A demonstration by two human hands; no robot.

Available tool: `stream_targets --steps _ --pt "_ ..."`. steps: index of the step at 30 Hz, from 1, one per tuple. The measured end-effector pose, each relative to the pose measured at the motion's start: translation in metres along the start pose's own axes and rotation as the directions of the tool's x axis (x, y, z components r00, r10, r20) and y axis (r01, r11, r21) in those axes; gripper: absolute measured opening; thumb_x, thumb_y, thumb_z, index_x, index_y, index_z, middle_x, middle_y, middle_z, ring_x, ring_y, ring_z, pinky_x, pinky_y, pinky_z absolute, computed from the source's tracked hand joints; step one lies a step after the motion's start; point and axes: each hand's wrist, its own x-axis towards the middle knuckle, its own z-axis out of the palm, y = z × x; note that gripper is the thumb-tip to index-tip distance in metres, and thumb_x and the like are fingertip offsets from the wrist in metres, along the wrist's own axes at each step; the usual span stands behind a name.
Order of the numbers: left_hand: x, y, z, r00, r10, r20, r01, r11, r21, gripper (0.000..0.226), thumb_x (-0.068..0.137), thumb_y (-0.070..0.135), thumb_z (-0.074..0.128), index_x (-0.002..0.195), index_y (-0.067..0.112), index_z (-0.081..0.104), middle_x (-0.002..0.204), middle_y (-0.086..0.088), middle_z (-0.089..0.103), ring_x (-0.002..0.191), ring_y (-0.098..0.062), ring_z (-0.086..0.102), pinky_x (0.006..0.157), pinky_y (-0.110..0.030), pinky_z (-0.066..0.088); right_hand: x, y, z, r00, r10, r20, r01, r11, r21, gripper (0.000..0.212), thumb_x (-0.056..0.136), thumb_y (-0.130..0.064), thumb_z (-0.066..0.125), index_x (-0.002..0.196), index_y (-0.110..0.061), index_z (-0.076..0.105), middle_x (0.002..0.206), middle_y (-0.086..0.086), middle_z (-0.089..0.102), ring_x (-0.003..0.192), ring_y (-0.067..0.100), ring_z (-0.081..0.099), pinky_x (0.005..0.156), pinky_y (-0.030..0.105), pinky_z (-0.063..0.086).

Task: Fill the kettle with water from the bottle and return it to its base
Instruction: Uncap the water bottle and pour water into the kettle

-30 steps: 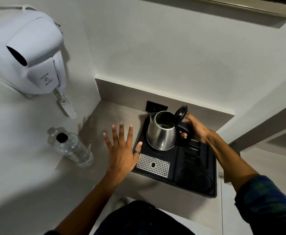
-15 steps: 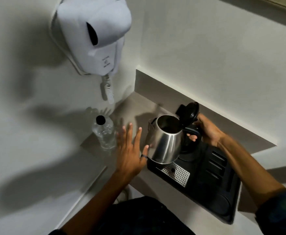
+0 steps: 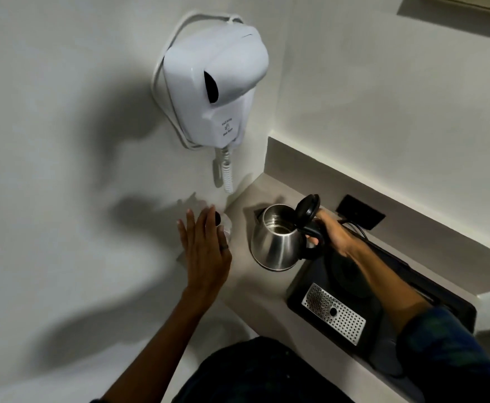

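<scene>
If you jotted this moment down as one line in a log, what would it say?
right hand: grips steel kettle handle, lid open, off black tray | left hand: open, reaching over clear black-capped bottle | pouring: not started

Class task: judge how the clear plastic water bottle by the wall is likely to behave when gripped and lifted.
The bottle looks thin-walled, so it may flex under a squeeze. Tall and narrow, it could tip if nudged by the open left hand. Its cap is on, so spilling seems unlikely.

Pale countertop [image 3: 255, 289] filled corner below white walls. Black tray [image 3: 313, 283] lay on it at right, perforated metal grate [image 3: 333, 312] set in near end. Clear bottle [image 3: 225, 226] stood at far left, mostly hidden by hand.
</scene>
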Motion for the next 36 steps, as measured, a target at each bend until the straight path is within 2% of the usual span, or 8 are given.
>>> stream_targets --steps 5,9,15,19,24,30,33,36 --pt "0.007 0.0 -0.006 0.998 -0.068 0.004 0.067 0.986 -0.15 0.042 0.107 0.019 0.043 0.142 0.0 0.057 0.147 -0.018 0.059 0.147 -0.037 0.043 0.128 -0.053 0.016 0.001 0.009 0.001 1.0 -0.003 0.022 0.003 1.0 0.02 0.058 0.091 -0.06 0.04 0.093 -0.008 0.066 0.09 0.024 0.069 0.084 0.028 0.065 0.092 0.047 0.05" --pt "0.01 -0.001 -0.007 0.986 -0.165 0.011 0.163 0.957 -0.241 0.042 0.107 0.026 0.052 0.142 0.004 0.058 0.145 -0.015 0.06 0.142 -0.034 0.05 0.13 -0.039 0.016 0.002 0.011 -0.002 0.996 0.013 0.085 -0.013 1.0 0.0 0.055 0.09 -0.065 0.039 0.067 -0.026 0.07 0.061 -0.006 0.069 0.06 0.008 0.064 0.081 0.038 0.046" --pt "0.012 -0.001 -0.013 0.973 -0.22 -0.067 0.188 0.929 -0.318 0.043 0.094 0.026 0.075 0.132 0.009 0.066 0.131 -0.009 0.071 0.128 -0.034 0.063 0.119 -0.013 0.027 0.003 0.012 -0.002 0.999 0.031 0.024 -0.031 0.999 0.018 0.05 0.089 -0.062 0.043 0.084 -0.027 0.078 0.094 0.005 0.079 0.09 0.022 0.072 0.1 0.047 0.05" --pt "0.017 -0.002 -0.015 0.973 -0.216 -0.086 0.17 0.913 -0.37 0.052 0.086 0.031 0.084 0.13 0.01 0.066 0.13 -0.004 0.069 0.121 -0.013 0.062 0.107 -0.01 0.04 0.003 0.012 -0.002 0.999 0.027 0.046 -0.028 0.999 0.025 0.05 0.09 -0.06 0.041 0.077 -0.033 0.08 0.079 -0.004 0.08 0.076 0.01 0.074 0.088 0.039 0.05" --pt "0.014 -0.001 -0.013 0.975 -0.22 -0.035 0.178 0.864 -0.47 0.035 0.092 0.022 0.077 0.124 0.01 0.072 0.117 -0.004 0.076 0.109 -0.015 0.07 0.101 -0.035 0.054 0.002 0.01 0.0 0.999 0.027 0.017 -0.027 0.999 0.018 0.054 0.089 -0.064 0.042 0.086 -0.028 0.081 0.097 0.007 0.08 0.099 0.029 0.072 0.104 0.049 0.05" --pt "0.022 0.01 -0.018 0.939 -0.083 -0.333 -0.041 0.936 -0.349 0.038 0.095 0.039 0.071 0.116 0.007 0.074 0.115 -0.004 0.076 0.108 -0.012 0.069 0.098 -0.015 0.049 -0.002 0.006 0.0 0.999 0.027 0.024 -0.027 1.0 0.002 0.05 0.09 -0.061 0.04 0.092 -0.029 0.079 0.102 0.003 0.079 0.113 0.036 0.068 0.107 0.051 0.048" --pt "-0.008 0.022 0.003 0.965 0.223 -0.136 -0.256 0.911 -0.324 0.04 0.103 0.042 0.058 0.125 0.009 0.065 0.116 -0.001 0.067 0.104 -0.004 0.058 0.1 -0.007 0.04 0.0 0.008 0.0 0.999 0.028 0.038 -0.028 1.0 0.01 0.049 0.091 -0.059 0.04 0.092 -0.026 0.076 0.099 0.003 0.078 0.1 0.026 0.069 0.112 0.057 0.046" --pt "-0.055 0.018 0.037 0.872 0.219 0.438 -0.094 0.953 -0.289 0.04 0.104 0.037 0.054 0.137 0.014 0.057 0.123 -0.006 0.063 0.107 -0.009 0.058 0.096 -0.029 0.05 0.0 0.007 -0.001 0.999 0.023 0.047 -0.022 1.0 -0.005 0.049 0.091 -0.06 0.04 0.09 -0.028 0.077 0.095 0.003 0.079 0.096 0.024 0.069 0.111 0.056 0.045"
